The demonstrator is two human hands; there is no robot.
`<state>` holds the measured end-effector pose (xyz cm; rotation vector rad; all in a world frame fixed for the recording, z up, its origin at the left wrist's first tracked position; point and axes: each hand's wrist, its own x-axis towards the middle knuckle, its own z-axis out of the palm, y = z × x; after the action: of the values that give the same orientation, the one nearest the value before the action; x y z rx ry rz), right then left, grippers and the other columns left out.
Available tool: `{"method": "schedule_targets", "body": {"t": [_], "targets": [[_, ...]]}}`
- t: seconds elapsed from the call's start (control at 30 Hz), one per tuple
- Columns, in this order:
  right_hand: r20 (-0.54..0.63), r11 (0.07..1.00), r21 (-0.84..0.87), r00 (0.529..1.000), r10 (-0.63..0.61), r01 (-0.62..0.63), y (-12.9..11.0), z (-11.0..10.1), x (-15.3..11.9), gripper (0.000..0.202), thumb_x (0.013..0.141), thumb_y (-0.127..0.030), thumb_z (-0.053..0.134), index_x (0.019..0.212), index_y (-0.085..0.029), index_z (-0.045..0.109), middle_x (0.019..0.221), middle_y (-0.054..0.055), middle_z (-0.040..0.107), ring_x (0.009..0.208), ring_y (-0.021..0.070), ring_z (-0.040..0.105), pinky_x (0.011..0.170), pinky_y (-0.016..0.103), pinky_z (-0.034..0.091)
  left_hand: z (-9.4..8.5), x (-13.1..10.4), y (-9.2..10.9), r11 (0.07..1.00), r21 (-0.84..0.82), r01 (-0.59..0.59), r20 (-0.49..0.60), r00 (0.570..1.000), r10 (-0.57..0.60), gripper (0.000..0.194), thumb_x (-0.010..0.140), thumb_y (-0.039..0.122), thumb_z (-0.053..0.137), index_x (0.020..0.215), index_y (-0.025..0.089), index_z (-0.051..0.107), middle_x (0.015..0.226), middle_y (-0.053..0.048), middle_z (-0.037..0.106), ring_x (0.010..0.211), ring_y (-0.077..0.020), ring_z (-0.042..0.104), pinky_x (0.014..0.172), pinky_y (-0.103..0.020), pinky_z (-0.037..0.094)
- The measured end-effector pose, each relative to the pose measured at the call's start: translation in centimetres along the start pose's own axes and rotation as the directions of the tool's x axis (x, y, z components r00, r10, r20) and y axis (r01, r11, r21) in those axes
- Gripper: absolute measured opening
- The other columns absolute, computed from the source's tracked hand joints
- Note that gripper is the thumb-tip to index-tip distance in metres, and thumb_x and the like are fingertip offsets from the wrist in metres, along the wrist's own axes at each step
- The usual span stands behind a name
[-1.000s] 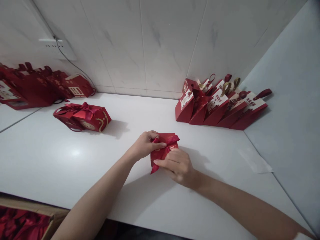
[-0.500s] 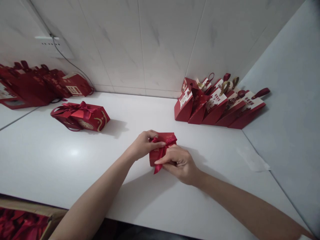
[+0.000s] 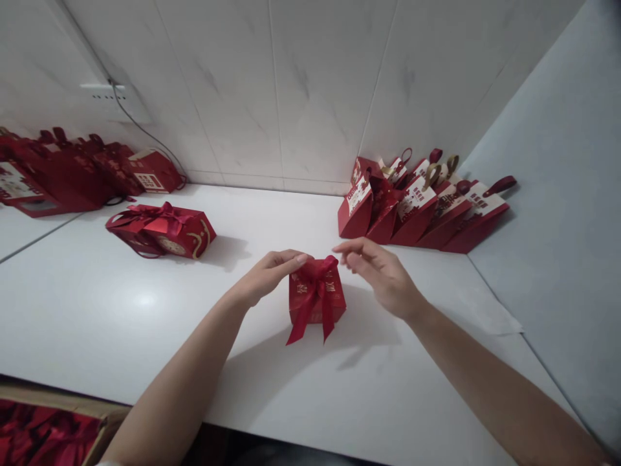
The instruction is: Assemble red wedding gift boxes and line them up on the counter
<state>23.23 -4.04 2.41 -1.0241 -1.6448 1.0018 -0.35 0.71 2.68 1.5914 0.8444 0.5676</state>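
A small red gift box (image 3: 334, 301) stands on the white table, with a red ribbon bow (image 3: 316, 285) on its top and two ribbon tails hanging down its near side. At the box's upper left corner is my left hand (image 3: 272, 272), its thumb and fingers against the bow's left loop, partly hidden. My right hand (image 3: 381, 272) is raised just right of the box, fingers apart and holding nothing.
Farther left on the white table (image 3: 145, 336) lies a red box with ribbons (image 3: 179, 233). Red bags (image 3: 72, 171) stand at the back left, and several triangular red boxes (image 3: 417, 210) at the back right. A carton (image 3: 109, 427) of red ribboned items is at the lower left.
My right hand has let go of the ribbon and moved up and right, opening. The bow's two tails now hang in view. My left hand has shifted slightly left. The view has moved slightly.
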Motion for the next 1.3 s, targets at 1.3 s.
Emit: {"method": "schedule_targets", "body": {"t": [1.3], "targets": [[0.234, 0.956, 0.053, 0.934, 0.268, -0.288, 3.3, 0.8, 1.6, 0.032, 0.084, -0.037, 0.068, 0.06, -0.019, 0.057, 0.121, 0.007, 0.057, 0.116, 0.0224, 0.056, 0.107, 0.042, 0.034, -2.4, 0.9, -2.0, 0.995, -0.075, -0.07, 0.212, 0.974, 0.084, 0.04, 0.09, 0.03, 0.063, 0.06, 0.012, 0.044, 0.137, -0.009, 0.053, 0.099, -0.0182, 0.062, 0.085, -0.033, 0.048]]}}
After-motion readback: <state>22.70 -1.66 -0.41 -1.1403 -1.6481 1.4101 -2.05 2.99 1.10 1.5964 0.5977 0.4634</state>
